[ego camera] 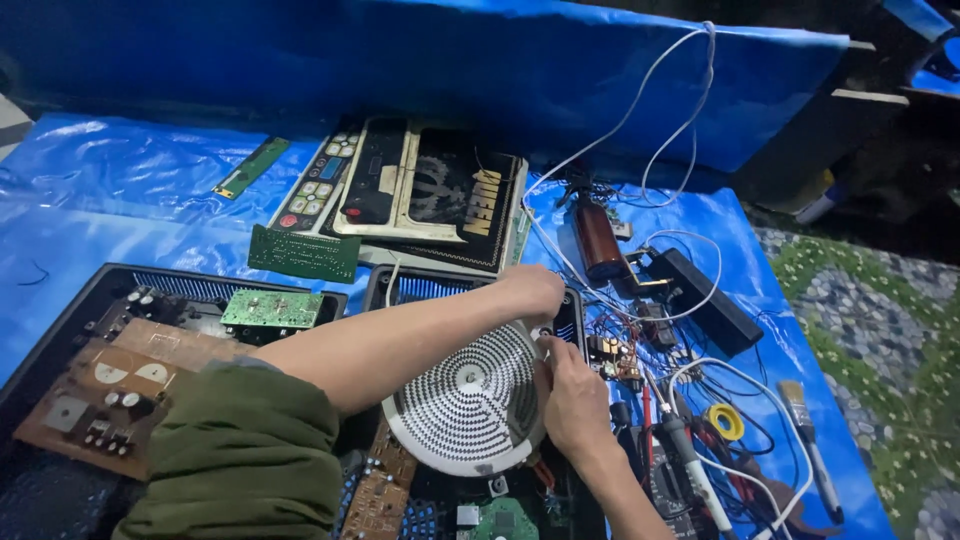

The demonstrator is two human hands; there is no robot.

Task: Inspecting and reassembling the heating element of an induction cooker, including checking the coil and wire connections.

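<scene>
A round white induction coil disc sits tilted in an opened black cooker housing. My left hand reaches across from the left and rests at the disc's far right rim, fingers curled on its edge. My right hand presses against the disc's right side just below, thumb and fingers pinching something small and white at the rim. Brown circuit boards lie under the disc's near edge.
A second opened housing with brown boards and a green board lies left. Glass cooker tops are stacked behind. Right of the hands: tangled wires, a brown cylinder, black adapter, solder spool, paintbrush. Blue tarp covers everything.
</scene>
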